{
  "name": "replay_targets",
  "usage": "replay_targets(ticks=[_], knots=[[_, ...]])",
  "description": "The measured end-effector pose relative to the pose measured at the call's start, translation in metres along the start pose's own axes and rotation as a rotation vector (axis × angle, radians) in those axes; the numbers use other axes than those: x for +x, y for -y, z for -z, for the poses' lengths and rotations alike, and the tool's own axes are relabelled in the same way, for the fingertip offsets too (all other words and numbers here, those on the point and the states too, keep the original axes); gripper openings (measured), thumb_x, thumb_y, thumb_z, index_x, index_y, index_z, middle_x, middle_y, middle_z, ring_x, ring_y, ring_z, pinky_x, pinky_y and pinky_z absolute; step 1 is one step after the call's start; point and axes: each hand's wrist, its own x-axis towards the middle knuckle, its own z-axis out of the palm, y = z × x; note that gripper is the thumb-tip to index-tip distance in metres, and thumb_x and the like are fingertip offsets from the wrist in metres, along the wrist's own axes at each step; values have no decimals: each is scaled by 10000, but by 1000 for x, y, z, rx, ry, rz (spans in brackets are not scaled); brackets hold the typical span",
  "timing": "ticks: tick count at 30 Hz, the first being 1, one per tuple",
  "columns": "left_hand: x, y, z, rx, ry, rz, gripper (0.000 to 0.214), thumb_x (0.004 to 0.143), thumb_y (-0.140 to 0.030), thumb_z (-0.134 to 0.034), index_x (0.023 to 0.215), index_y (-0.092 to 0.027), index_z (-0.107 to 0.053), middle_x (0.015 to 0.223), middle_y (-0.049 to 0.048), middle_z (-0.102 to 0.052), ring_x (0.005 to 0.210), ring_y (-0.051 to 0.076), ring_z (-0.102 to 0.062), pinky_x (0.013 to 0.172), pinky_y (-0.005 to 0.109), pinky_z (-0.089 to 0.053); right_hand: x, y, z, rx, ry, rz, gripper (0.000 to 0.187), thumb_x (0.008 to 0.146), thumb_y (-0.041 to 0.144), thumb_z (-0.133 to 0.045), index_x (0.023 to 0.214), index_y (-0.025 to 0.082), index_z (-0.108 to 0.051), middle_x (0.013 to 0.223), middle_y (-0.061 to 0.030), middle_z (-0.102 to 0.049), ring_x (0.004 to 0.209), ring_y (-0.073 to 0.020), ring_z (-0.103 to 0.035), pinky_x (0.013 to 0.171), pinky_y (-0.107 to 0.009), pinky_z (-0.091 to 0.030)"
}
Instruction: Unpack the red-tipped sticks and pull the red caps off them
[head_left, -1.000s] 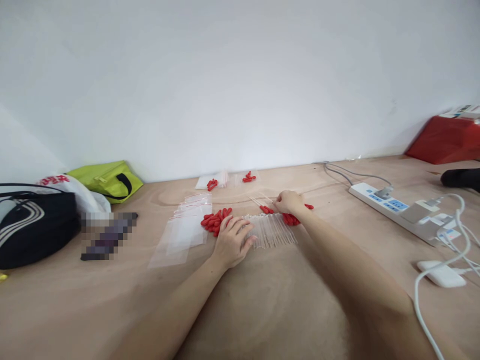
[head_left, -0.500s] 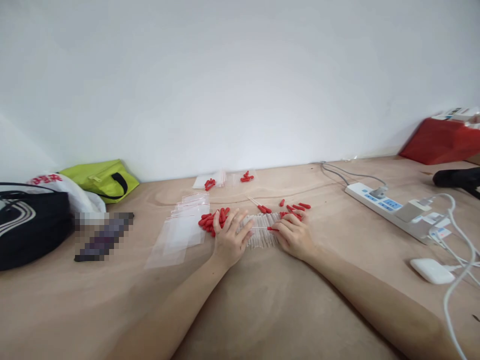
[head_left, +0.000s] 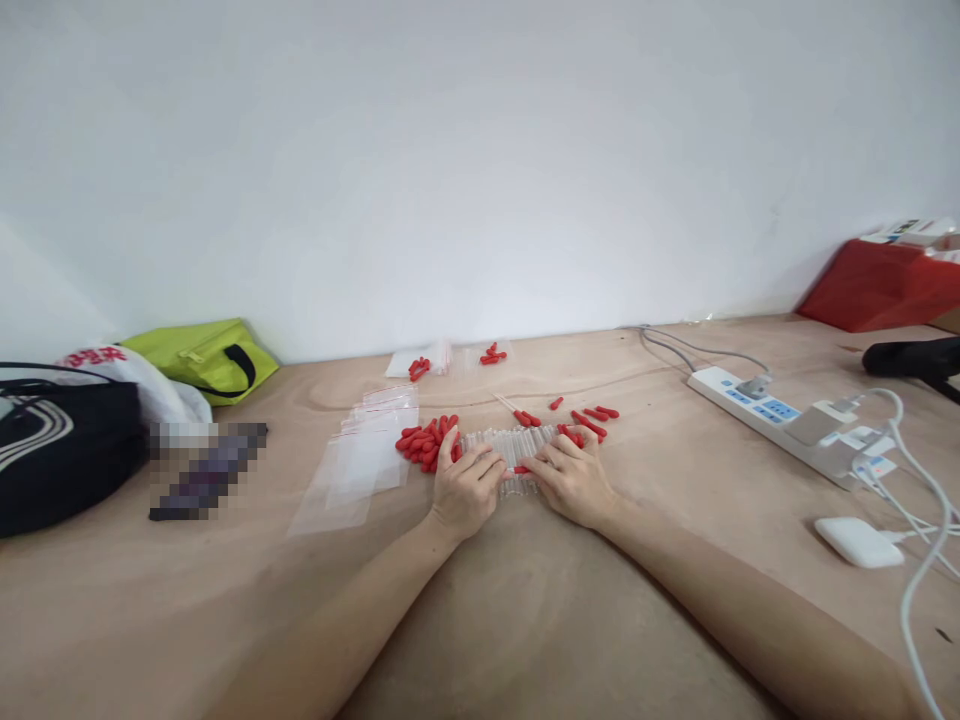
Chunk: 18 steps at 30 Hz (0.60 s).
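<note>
A row of thin clear glass dropper tubes lies side by side in front of me. Over its left part, my left hand has its fingers closed on a glass tube, mostly hidden by the fingers. My right hand pinches a red rubber bulb against the end of that tube, so the fingertips of both hands nearly meet. Left of the tubes is a pile of red rubber bulbs. More loose bulbs lie beyond my right hand, and two thin tubes with bulbs rest behind the row.
Clear zip bags lie fanned out at left. Small bags with red bulbs sit near the wall. A power strip with cables and a white charger occupies the right. Bags and a pixelated item are at left.
My hands have come together; the right hand moved left with the red bulb to the left hand's fingertips. The left hand's fingers, spread before, are now closed. A loose bulb shifted slightly left.
</note>
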Motion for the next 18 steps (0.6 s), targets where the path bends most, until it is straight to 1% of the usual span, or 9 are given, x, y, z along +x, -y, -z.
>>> replay_targets(ticks=[5, 9, 13, 18], knots=[[-1, -2, 3, 0, -7, 3, 176, 836, -197, -475, 748, -213, -626, 728, -33, -687, 765, 133, -624, 1045, 514, -131, -1, -2, 3, 14, 39, 12, 187, 840, 282, -467, 768, 223, -629, 612, 9, -547, 691, -133, -432, 842, -374, -200], [-1, -3, 3, -10, -1, -5, 187, 842, -209, -467, 736, -212, -622, 725, -33, -686, 755, 131, -625, 1044, 507, -142, -1, -6, 6, 63, 68, 47, 195, 839, 261, -454, 743, 217, -619, 638, 11, -549, 736, -136, -438, 855, -367, -189], [-1, -3, 5, -18, 18, -4, 181, 844, -218, -468, 740, -210, -616, 736, -34, -686, 762, 128, -624, 1045, 493, -155, 0, -8, 11, 137, 89, 64, 200, 839, 244, -441, 736, 210, -609, 649, 14, -549, 765, -136, -447, 873, -385, -168], [-2, -5, 9, -9, 32, -20, 201, 846, -202, -452, 734, -213, -619, 763, -28, -688, 778, 131, -623, 1043, 501, -151, -1, -9, 16, 157, 150, 84, 191, 828, 221, -441, 729, 197, -602, 666, 5, -547, 784, -145, -459, 836, -377, -193]])
